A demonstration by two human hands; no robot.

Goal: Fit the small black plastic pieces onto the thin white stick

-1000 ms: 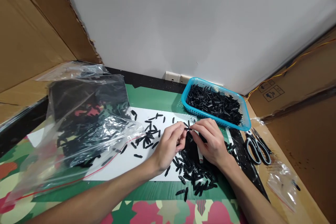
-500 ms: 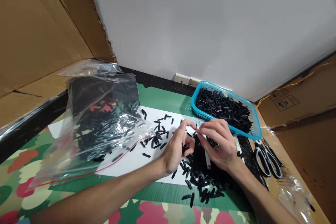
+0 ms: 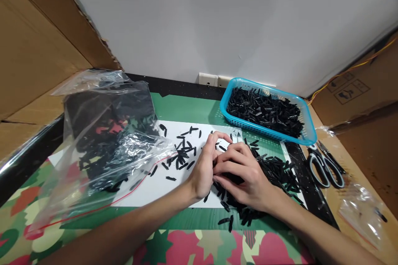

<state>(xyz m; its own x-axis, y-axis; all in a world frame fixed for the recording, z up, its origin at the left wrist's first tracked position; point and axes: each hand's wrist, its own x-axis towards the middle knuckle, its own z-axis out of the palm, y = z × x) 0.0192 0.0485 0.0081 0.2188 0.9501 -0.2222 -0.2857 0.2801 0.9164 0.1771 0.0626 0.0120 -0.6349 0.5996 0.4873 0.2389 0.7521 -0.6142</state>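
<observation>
My left hand [image 3: 203, 169] is curled with its index finger arched, close against my right hand [image 3: 244, 174]. The fingertips of the right hand are drawn together and reach into the left hand's curl; whatever they pinch there is hidden. Under and beside the right hand lies a heap of small black strip-like pieces [image 3: 276, 172]. More black pieces [image 3: 183, 155] are scattered over a white sheet [image 3: 146, 192] to the left of my hands.
A blue basket [image 3: 225, 105] full of black pieces stands at the back right. Scissors [image 3: 325, 169] lie on the cardboard at right. A clear zip bag [image 3: 105, 132] with black pieces covers the left side. Wall sockets [image 3: 208, 79] sit behind.
My right hand has moved left and its fingers now meet the left hand. The pale strip seen under the right hand is out of sight. The whole view has shifted slightly.
</observation>
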